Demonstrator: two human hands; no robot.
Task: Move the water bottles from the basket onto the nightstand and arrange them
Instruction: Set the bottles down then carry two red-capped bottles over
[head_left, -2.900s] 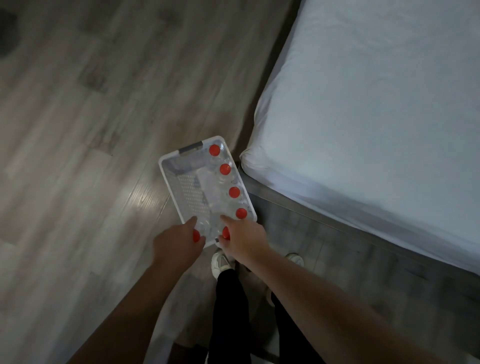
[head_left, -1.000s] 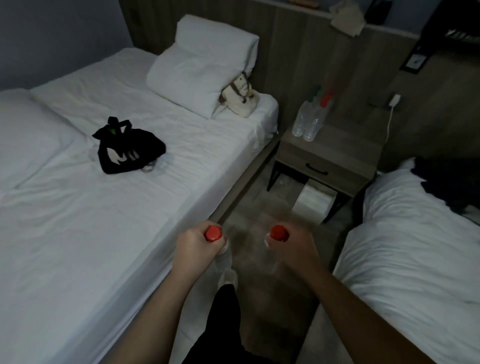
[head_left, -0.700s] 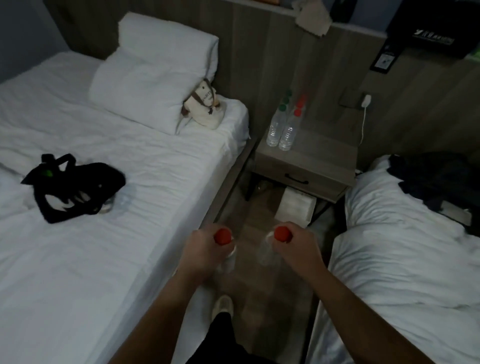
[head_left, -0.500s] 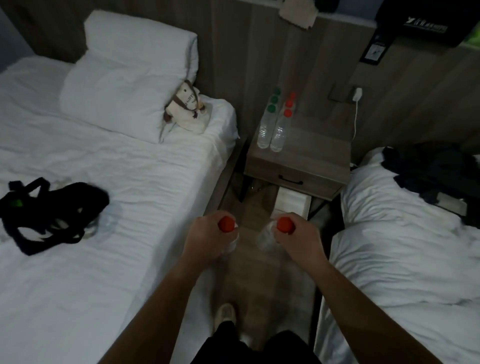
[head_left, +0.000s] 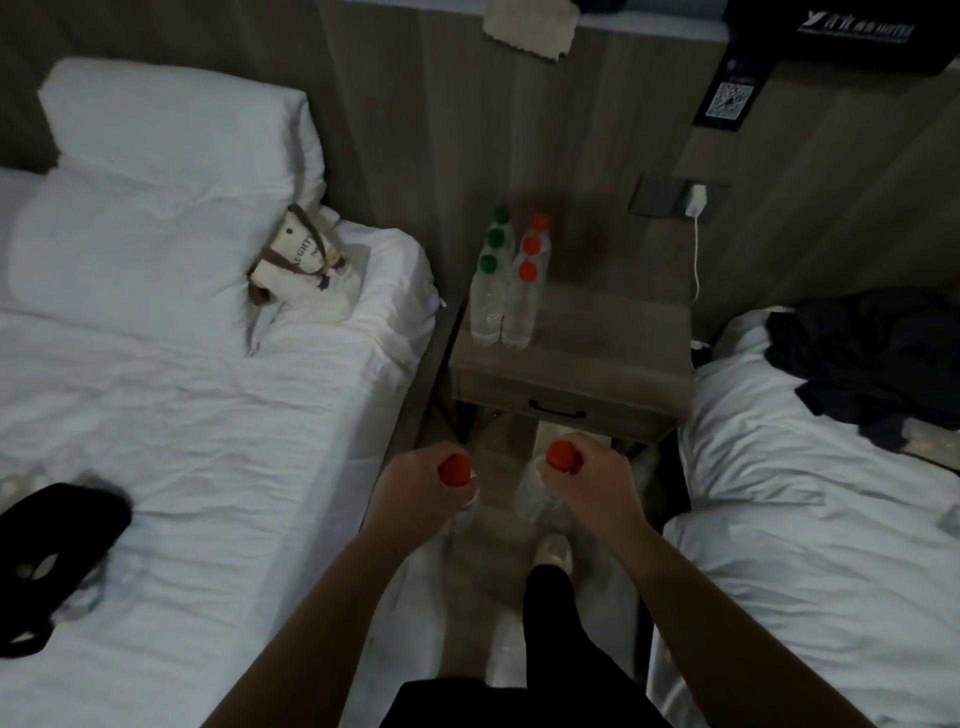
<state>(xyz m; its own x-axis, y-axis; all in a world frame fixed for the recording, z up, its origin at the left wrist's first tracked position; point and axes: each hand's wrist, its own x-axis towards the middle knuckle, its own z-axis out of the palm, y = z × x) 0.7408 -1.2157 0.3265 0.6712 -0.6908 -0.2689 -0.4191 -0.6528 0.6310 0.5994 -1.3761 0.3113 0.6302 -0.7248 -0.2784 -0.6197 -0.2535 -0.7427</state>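
Water bottles stand on the wooden nightstand (head_left: 597, 338), at its left rear: three green-capped bottles (head_left: 487, 291) in one row, three red-capped bottles (head_left: 525, 299) touching beside them. In front of the nightstand, the left hand (head_left: 415, 493) clasps the left bottle (head_left: 454, 470) and the right hand (head_left: 592, 488) clasps the right bottle (head_left: 562, 457), both red-capped. Two white beds (head_left: 208, 415) flank the nightstand, and a wood-panelled wall (head_left: 415, 130) rises behind it.

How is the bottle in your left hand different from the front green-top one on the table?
The left-hand bottle has a red cap; the front green-top bottle's is green. The left hand grips the first above the floor; the green-top bottle stands on the nightstand. Both are clear plastic.
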